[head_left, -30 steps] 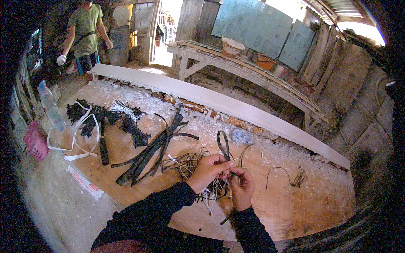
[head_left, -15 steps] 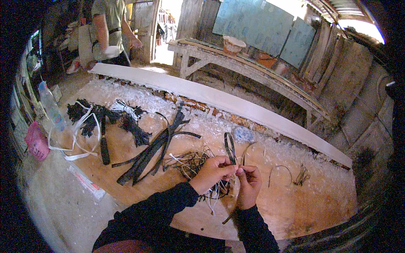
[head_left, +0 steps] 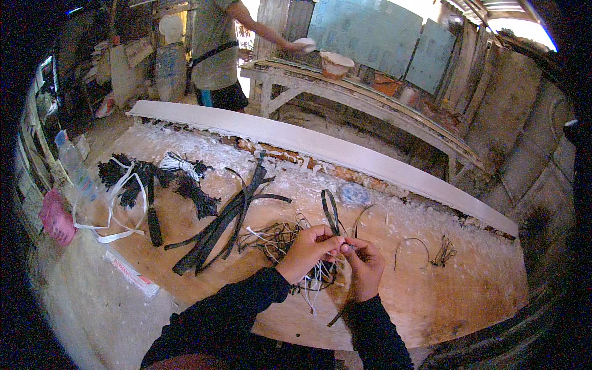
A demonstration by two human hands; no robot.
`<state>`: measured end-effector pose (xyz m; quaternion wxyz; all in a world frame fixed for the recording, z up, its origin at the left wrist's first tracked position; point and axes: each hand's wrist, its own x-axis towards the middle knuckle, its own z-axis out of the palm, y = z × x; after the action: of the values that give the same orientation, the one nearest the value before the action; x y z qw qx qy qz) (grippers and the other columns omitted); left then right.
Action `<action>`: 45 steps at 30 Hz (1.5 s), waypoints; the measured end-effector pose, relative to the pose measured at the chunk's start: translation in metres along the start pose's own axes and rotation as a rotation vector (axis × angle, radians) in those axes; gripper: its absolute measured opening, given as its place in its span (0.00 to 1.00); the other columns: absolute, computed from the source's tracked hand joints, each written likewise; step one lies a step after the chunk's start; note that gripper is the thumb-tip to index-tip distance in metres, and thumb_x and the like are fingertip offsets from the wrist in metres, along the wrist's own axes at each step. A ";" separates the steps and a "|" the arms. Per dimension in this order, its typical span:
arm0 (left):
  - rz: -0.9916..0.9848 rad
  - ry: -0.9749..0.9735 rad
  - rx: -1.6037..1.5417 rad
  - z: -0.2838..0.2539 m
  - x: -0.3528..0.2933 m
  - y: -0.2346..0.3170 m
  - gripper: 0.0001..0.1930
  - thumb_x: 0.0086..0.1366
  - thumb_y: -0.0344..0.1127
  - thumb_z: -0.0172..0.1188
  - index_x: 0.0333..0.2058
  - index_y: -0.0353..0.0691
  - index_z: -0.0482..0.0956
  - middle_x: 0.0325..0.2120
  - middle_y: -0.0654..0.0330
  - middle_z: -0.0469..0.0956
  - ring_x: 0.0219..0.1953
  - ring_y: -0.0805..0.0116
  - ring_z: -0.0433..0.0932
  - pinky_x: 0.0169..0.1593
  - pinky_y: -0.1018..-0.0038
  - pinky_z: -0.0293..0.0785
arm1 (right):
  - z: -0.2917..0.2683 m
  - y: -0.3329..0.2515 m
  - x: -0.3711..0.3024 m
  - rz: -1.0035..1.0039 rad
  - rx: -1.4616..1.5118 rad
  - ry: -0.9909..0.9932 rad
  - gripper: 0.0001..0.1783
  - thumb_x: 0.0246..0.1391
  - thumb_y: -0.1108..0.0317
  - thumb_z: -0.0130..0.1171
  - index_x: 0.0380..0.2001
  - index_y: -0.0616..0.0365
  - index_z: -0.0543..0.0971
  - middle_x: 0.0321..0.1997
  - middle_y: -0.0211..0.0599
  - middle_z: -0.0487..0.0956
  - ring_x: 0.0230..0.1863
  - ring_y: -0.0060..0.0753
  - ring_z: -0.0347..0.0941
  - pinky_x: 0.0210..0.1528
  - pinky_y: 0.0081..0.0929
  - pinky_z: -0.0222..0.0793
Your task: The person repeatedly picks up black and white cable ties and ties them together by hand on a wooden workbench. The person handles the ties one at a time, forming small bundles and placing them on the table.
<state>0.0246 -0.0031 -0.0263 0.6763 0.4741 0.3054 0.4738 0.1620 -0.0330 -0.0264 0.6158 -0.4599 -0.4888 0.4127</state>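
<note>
The black strap [head_left: 331, 213] stands up between both hands, over the wooden board [head_left: 431, 296]. The left hand [head_left: 306, 250] and right hand [head_left: 364, 265] pinch it together, fingers closed — a tangle of thin cords [head_left: 277, 237] and more black strips [head_left: 222, 219] lie loose, not yet worked. To the right the board is bare — room to move; its near edge is close.

Tangle of cords [head_left: 274, 237] sits just left of the left hand [head_left: 310, 250], long straps [head_left: 222, 222] further left, wire loop [head_left: 412, 250] right of the right hand [head_left: 365, 271].
</note>
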 end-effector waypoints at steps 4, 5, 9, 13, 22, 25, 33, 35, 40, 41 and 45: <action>0.044 -0.005 -0.007 -0.001 0.000 -0.001 0.08 0.59 0.37 0.54 0.31 0.38 0.73 0.25 0.64 0.75 0.26 0.79 0.72 0.29 0.83 0.70 | 0.000 0.005 0.002 0.011 -0.067 -0.019 0.07 0.43 0.75 0.60 0.30 0.62 0.77 0.30 0.33 0.77 0.31 0.24 0.72 0.36 0.19 0.68; 0.057 -0.008 -0.006 -0.001 0.000 -0.001 0.08 0.59 0.37 0.54 0.31 0.37 0.73 0.25 0.64 0.75 0.26 0.79 0.73 0.29 0.83 0.70 | 0.001 0.006 0.002 0.034 -0.144 0.003 0.07 0.43 0.75 0.60 0.30 0.62 0.77 0.29 0.34 0.77 0.31 0.24 0.72 0.35 0.19 0.68; 0.100 0.004 0.069 -0.001 0.000 0.000 0.08 0.59 0.37 0.54 0.30 0.37 0.72 0.24 0.64 0.75 0.25 0.79 0.72 0.29 0.83 0.70 | 0.003 0.004 0.000 0.029 0.030 -0.067 0.05 0.44 0.75 0.59 0.28 0.61 0.76 0.28 0.33 0.77 0.29 0.23 0.71 0.34 0.18 0.67; 0.108 -0.009 0.080 0.000 0.000 0.002 0.08 0.58 0.36 0.55 0.29 0.37 0.72 0.24 0.64 0.75 0.24 0.80 0.71 0.28 0.83 0.69 | 0.003 -0.002 -0.001 0.066 0.065 -0.089 0.03 0.45 0.74 0.59 0.25 0.60 0.75 0.26 0.31 0.76 0.27 0.22 0.70 0.31 0.17 0.66; 0.184 0.033 0.165 0.003 -0.001 0.006 0.08 0.57 0.35 0.56 0.27 0.37 0.70 0.19 0.67 0.70 0.21 0.81 0.69 0.25 0.84 0.67 | 0.006 0.000 0.000 0.094 0.183 -0.130 0.04 0.47 0.70 0.57 0.24 0.58 0.74 0.26 0.31 0.76 0.27 0.22 0.70 0.30 0.18 0.65; 0.203 0.014 0.184 0.003 -0.003 0.007 0.08 0.57 0.34 0.56 0.28 0.36 0.70 0.20 0.66 0.70 0.22 0.80 0.71 0.25 0.83 0.68 | 0.003 -0.001 -0.001 0.167 0.259 -0.149 0.03 0.49 0.71 0.54 0.27 0.59 0.73 0.27 0.31 0.75 0.28 0.22 0.70 0.33 0.20 0.66; 0.182 0.000 0.180 0.003 -0.004 0.008 0.07 0.57 0.33 0.56 0.29 0.36 0.70 0.22 0.65 0.72 0.23 0.79 0.72 0.25 0.83 0.69 | 0.005 -0.003 0.000 0.177 0.301 -0.172 0.03 0.49 0.74 0.53 0.30 0.58 0.73 0.28 0.30 0.74 0.28 0.22 0.69 0.34 0.20 0.67; 0.184 0.009 0.196 0.002 -0.004 0.008 0.07 0.57 0.34 0.56 0.30 0.36 0.70 0.22 0.65 0.72 0.23 0.79 0.72 0.24 0.83 0.69 | 0.006 -0.004 -0.002 0.164 0.265 -0.154 0.03 0.49 0.74 0.54 0.29 0.59 0.73 0.27 0.30 0.75 0.29 0.21 0.70 0.34 0.20 0.67; 0.198 0.055 0.136 0.002 -0.003 0.005 0.07 0.57 0.34 0.56 0.30 0.37 0.71 0.21 0.66 0.72 0.22 0.81 0.70 0.24 0.85 0.68 | 0.007 -0.008 -0.006 0.098 0.069 -0.059 0.06 0.45 0.75 0.58 0.30 0.61 0.76 0.29 0.33 0.76 0.30 0.22 0.71 0.33 0.19 0.67; 0.196 0.061 0.133 0.002 -0.003 0.004 0.07 0.57 0.34 0.56 0.29 0.37 0.71 0.21 0.66 0.72 0.22 0.82 0.70 0.23 0.86 0.68 | 0.007 -0.007 -0.007 0.066 0.071 -0.061 0.07 0.44 0.74 0.59 0.30 0.62 0.76 0.29 0.34 0.77 0.29 0.23 0.72 0.33 0.19 0.68; 0.154 0.031 0.093 0.002 -0.003 0.005 0.07 0.58 0.35 0.56 0.29 0.37 0.71 0.23 0.66 0.73 0.23 0.83 0.70 0.24 0.86 0.68 | 0.004 -0.002 -0.006 -0.034 -0.115 -0.053 0.07 0.43 0.77 0.58 0.30 0.63 0.77 0.29 0.35 0.77 0.31 0.25 0.72 0.35 0.20 0.68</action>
<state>0.0233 -0.0058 -0.0208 0.6105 0.5197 0.3000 0.5169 0.1574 -0.0391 -0.0254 0.5821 -0.4749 -0.5359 0.3854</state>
